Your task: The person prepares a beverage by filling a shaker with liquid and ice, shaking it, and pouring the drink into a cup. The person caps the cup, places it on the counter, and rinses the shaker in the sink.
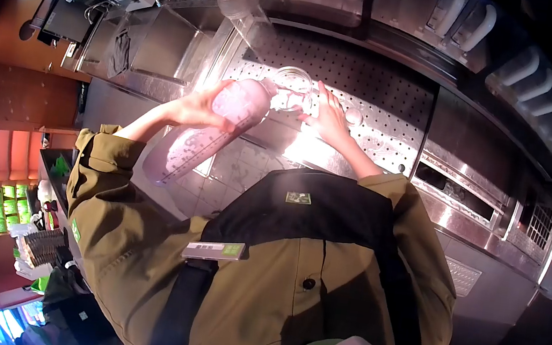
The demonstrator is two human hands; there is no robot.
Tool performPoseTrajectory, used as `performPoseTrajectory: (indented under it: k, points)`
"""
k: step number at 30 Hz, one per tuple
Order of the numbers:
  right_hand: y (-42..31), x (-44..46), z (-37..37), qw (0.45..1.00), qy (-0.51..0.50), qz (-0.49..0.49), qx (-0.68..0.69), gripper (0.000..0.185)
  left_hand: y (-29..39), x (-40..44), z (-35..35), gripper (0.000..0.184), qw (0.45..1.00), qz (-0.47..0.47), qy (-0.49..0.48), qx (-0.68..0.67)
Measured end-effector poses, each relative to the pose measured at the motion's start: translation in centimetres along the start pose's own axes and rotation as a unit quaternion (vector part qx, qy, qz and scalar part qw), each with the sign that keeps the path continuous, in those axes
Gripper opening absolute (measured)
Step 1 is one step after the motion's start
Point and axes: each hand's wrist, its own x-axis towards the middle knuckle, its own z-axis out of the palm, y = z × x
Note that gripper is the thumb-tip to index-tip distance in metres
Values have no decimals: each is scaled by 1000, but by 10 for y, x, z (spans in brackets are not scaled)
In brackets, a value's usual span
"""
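A big pink bottle (199, 140) tips beside a clear cup (292, 96).
On the left, the left hand (202, 107) has its fingers wrapped around the bottle, which leans with its top end by the cup. The cup is in the middle, on or just above the metal tabletop (385, 107) full of little holes. To its right is the right hand (330, 121), fingers close by; I can't tell if they grip it.
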Motion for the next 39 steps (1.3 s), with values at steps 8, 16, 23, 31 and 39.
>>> performPoseTrajectory:
  k: [8, 16, 23, 31, 39]
  points:
    - [-1, -8, 4, 999, -31, 22, -26, 94, -1, 7, -10, 102, 998, -18, -31, 45]
    - [4, -12, 12, 1000, -5, -7, -30, 89, 4, 4, -6, 106, 997, -7, -28, 75]
    - [20, -14, 20, 1000, 8, -13, -10, 88, 4, 4, -8, 106, 991, -27, -28, 128]
    - [27, -16, 21, 999, 10, -31, -12, 82, 3, 7, -10, 108, 982, 17, -4, 186]
    - [29, -19, 22, 996, 40, -79, -33, 78, 22, 5, -8, 106, 968, -19, 5, 251]
